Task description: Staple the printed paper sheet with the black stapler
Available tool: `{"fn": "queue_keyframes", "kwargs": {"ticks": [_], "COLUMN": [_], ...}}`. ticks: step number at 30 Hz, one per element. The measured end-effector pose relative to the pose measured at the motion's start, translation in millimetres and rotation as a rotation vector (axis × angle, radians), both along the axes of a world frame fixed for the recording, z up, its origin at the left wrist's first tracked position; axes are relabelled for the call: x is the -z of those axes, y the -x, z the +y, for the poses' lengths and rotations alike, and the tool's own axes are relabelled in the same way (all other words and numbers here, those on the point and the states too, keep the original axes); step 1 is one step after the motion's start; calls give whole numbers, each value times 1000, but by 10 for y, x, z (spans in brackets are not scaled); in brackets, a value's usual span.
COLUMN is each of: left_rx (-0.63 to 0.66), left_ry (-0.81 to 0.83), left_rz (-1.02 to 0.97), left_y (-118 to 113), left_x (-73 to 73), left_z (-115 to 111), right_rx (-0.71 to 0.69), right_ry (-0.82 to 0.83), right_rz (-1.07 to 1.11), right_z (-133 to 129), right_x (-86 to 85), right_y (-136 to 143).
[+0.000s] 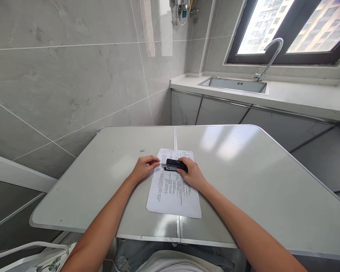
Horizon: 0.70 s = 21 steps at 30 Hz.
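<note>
Printed white sheets (172, 192) lie on the folding table (243, 177), across its centre seam. Over their upper part, my right hand (191, 172) is closed round the rear end of a black stapler (174, 164), whose front points left. My left hand (145, 166) is at the left edge of the sheets, just off the stapler's front end. Its thumb and fingertips are brought together; whatever is between them is too small to make out. A small grey piece (142, 150) lies on the table beyond my left hand.
Behind the table at the right, a counter (297, 94) holds a sink (235, 85) with a tall faucet (273, 56) below a window. A tiled wall (73, 75) stands at the left. A white cable (28, 245) is at the lower left.
</note>
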<state>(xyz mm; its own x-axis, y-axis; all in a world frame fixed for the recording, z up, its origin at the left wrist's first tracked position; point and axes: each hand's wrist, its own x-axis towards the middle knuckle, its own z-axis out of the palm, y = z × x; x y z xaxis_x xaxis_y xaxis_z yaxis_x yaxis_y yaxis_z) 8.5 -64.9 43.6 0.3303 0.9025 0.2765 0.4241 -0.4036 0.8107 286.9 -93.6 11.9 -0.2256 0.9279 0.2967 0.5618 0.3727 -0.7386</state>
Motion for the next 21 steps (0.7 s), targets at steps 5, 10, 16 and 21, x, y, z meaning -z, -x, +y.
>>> {"fn": "queue_keyframes", "kwargs": {"ticks": [5, 10, 16, 21], "left_rx": [10, -57, 16, 26], "left_ry": [-59, -61, -14, -79], "left_rz": [-11, -69, -37, 43], "left_y": [-136, -236, -221, -176], "left_x": [40, 68, 79, 95], "left_z": [-1, -5, -17, -2], "right_rx": [-7, -14, -20, -27], "right_ry": [-3, -15, -4, 0], "right_rz": [1, 2, -6, 2], "right_z": [-2, -3, -8, -6], "right_x": [-13, -18, -27, -17], "right_y": [1, 12, 8, 0]}}
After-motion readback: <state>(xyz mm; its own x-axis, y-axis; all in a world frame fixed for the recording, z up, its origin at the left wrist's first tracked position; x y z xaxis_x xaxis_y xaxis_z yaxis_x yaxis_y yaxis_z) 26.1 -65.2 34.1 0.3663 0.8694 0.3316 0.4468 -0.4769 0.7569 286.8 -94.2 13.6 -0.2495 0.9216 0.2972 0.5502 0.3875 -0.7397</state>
